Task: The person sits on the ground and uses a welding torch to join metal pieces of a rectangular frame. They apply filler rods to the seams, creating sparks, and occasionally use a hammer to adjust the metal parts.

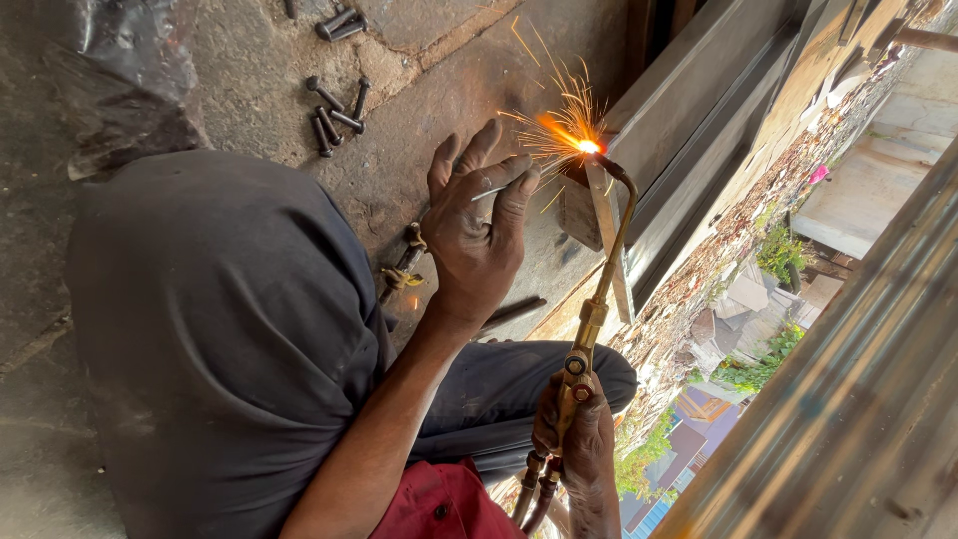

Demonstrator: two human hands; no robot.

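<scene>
Two hands: both at work on a gas torch job, seen from the head camera.
Right hand [577,439]: closed around the brass torch [582,349] at its valve end, hoses hanging below it.
Torch tip: beyond both hands, sparks [564,130] flying against a metal strip [609,240].
Left hand [477,230]: fingers spread loosely, pinching a thin rod [486,193] just beside the flame.
Bolts [335,115]: on the concrete floor [419,110], well beyond the left hand.
</scene>
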